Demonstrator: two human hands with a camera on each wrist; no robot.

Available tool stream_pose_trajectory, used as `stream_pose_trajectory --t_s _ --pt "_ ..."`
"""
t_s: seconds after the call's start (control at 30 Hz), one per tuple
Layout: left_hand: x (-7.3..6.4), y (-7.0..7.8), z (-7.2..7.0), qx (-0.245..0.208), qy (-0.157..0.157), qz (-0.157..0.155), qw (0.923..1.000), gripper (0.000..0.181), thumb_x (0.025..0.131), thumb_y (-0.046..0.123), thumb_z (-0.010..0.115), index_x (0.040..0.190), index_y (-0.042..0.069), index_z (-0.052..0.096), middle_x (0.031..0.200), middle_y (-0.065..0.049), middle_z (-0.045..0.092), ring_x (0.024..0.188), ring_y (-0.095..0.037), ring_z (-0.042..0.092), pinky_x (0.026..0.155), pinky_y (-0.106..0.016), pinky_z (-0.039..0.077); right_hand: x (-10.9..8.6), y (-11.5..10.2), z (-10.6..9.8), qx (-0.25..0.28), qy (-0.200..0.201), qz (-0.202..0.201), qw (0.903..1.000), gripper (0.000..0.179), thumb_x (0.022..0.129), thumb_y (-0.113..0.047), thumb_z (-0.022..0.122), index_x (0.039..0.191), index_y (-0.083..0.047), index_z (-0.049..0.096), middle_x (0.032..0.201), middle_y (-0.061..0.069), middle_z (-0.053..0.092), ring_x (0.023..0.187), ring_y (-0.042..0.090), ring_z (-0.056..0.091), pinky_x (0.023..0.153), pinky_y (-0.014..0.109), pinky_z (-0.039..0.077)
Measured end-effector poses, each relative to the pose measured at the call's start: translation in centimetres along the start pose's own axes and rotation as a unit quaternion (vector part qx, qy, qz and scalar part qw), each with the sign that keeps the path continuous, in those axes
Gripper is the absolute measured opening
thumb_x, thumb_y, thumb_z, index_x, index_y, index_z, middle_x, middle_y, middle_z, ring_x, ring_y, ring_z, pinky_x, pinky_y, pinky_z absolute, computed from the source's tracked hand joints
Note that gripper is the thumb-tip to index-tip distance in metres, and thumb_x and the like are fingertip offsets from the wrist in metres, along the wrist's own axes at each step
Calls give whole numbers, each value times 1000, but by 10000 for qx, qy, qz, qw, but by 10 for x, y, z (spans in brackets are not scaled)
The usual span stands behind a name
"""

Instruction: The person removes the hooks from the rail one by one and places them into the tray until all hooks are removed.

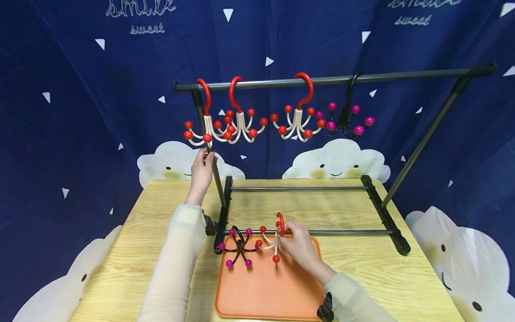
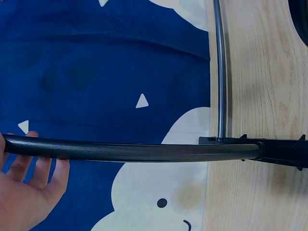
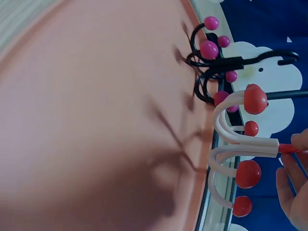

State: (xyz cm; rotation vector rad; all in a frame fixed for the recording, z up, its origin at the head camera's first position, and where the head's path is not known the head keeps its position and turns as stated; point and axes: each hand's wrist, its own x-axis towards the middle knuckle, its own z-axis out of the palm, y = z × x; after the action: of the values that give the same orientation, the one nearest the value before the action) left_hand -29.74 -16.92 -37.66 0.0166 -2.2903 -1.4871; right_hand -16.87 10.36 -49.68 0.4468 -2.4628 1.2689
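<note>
From my head, I see my right hand (image 1: 299,248) pinching the glossy red plastic hook of a cream-white hanger with curved arms and round red ball tips (image 1: 276,243). Its hook sits at my fingertips and its splayed arms hang below and to the left of them, over a flat orange tray with rounded corners and a raised rim (image 1: 257,308). Near the tray's far left corner, a black hanger with magenta ball tips (image 1: 240,245) stands hook up. My left hand (image 1: 202,170) grips the slim, dark metal left post (image 1: 219,183) of a rack, below the leftmost of three red-hooked cream hangers (image 1: 297,123) on its smooth round top rail (image 1: 265,84). A second black-and-magenta hanger (image 1: 345,115) hangs to their right. The rack and tray rest on a pale, wood-grained surface (image 1: 124,250), before a creased dark blue cloth (image 1: 257,40) printed with white triangles and clouds.

From my left wrist, my fingers pass behind the round, dark post.

From my right wrist, my fingers close on the red stem just above the ribbed cream body; the ball-tipped arms curl back upward, and soft shadows fall across the matte tray.
</note>
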Motion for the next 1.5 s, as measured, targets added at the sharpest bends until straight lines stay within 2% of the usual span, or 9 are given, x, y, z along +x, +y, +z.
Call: stream_pose_trajectory --t_s 0.17,0.4,0.67,0.87,1.0,1.13,1.27,1.4,1.5 --pt "-1 1 -1 46 14 0 10000 29 97 28 43 114 8 52 98 -15 62 96 -29 58 81 -39 41 -4 -4 13 18 -23 17 10000 24 68 1 74 73 -16 57 84 -4 64 80 12 62 73 28 50" --pt "-1 2 0 55 -47 11 10000 31 97 30 42 115 7 52 99 -15 62 98 -29 56 83 -40 40 -8 -7 29 126 15 -11 9999 23 68 3 73 73 -14 57 84 -1 64 80 14 63 74 28 51" --pt "-1 1 0 49 -68 20 10000 30 97 30 42 115 8 52 98 -13 61 96 -28 55 80 -39 39 -15 -7 43 -120 7 163 9998 23 70 -4 75 74 -16 57 82 -7 60 80 10 59 72 28 50" --pt "-1 2 -1 50 -28 6 10000 30 97 27 42 116 6 52 98 -15 61 95 -29 56 80 -40 39 -19 -4 50 -50 22 -79 10000 24 69 0 73 73 -15 56 82 -6 60 79 13 61 66 27 52" --pt "-1 1 -1 111 -37 -1 9999 30 97 29 42 115 8 52 98 -14 62 93 -28 56 79 -38 39 -24 -1 53 -79 108 -275 9995 24 68 -1 74 72 -15 56 82 -8 60 76 10 60 65 24 51" --pt "0 2 -1 78 16 26 10000 29 96 31 43 113 9 53 98 -14 62 93 -29 56 78 -38 40 -26 1 54 -183 195 -349 9990 25 68 -2 75 73 -17 56 81 -10 58 76 6 59 68 21 49" --pt "0 1 0 61 -11 6 10000 29 96 30 42 113 8 52 98 -15 62 93 -29 56 79 -38 40 -26 2 51 -131 11 -253 9996 24 70 -1 74 76 -17 57 82 -11 58 79 9 60 69 23 50" --pt "0 1 0 33 -42 -17 10000 29 97 28 42 114 7 52 98 -15 61 93 -28 56 79 -37 40 -25 2 43 -223 -206 -213 9993 25 71 5 69 82 -16 60 88 -7 59 81 13 61 67 24 50" --pt "-2 2 0 32 -19 -18 10000 27 97 27 42 113 8 52 97 -15 61 93 -29 57 79 -38 40 -20 4 34 -336 -134 -316 9988 29 69 10 65 84 -15 62 87 -5 60 79 12 59 66 24 49"
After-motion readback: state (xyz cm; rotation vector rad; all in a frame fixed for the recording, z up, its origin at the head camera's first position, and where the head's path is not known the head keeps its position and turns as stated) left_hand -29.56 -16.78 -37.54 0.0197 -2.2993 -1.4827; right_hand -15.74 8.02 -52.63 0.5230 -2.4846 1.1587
